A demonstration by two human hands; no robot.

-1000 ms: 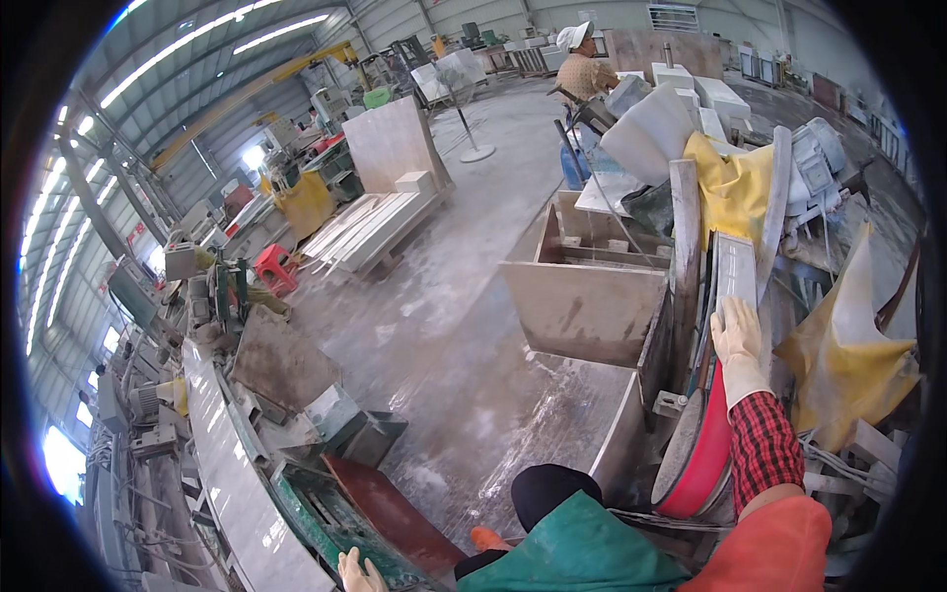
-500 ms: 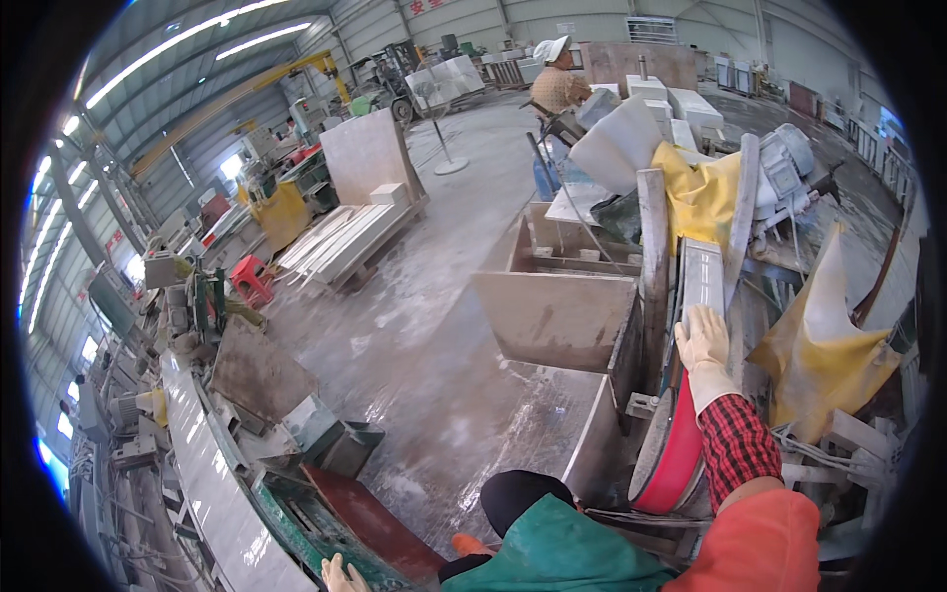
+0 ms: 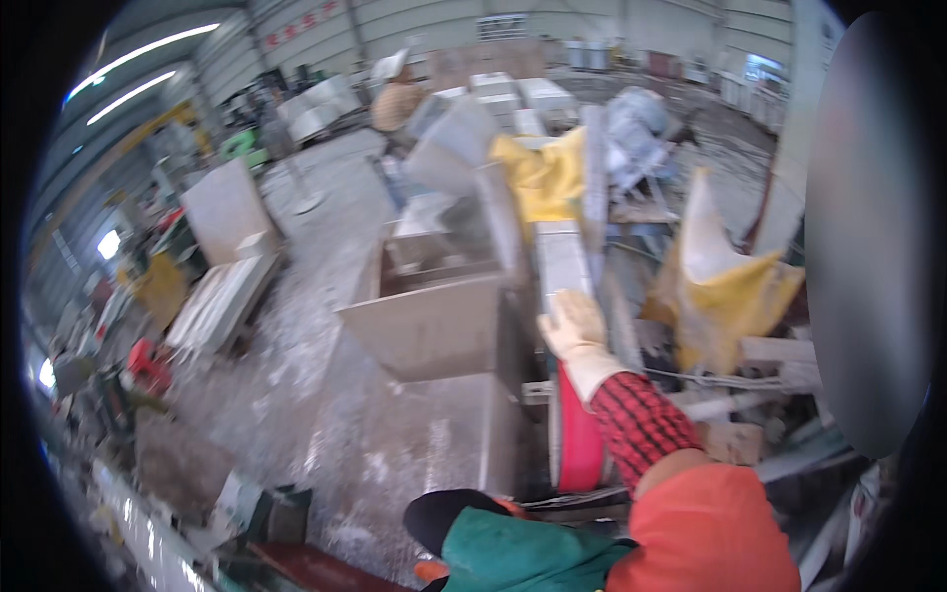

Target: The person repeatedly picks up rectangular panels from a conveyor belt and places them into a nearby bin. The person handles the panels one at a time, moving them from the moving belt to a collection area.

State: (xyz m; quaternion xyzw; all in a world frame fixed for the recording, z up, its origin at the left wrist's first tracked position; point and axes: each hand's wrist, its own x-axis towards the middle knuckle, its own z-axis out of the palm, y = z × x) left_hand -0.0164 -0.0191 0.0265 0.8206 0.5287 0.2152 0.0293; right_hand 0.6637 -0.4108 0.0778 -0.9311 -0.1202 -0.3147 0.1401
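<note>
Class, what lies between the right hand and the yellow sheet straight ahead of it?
The head view shows a pale strip between the right hand and that yellow sheet.

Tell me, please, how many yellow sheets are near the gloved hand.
2. One yellow sheet is at the far end of the pale strip under the right hand; the second yellow sheet is to the hand's right. Others may be hidden.

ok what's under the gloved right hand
A long pale strip shows beyond the right hand, and a red band on its near side. Whatever lies directly beneath the palm is covered.
</note>
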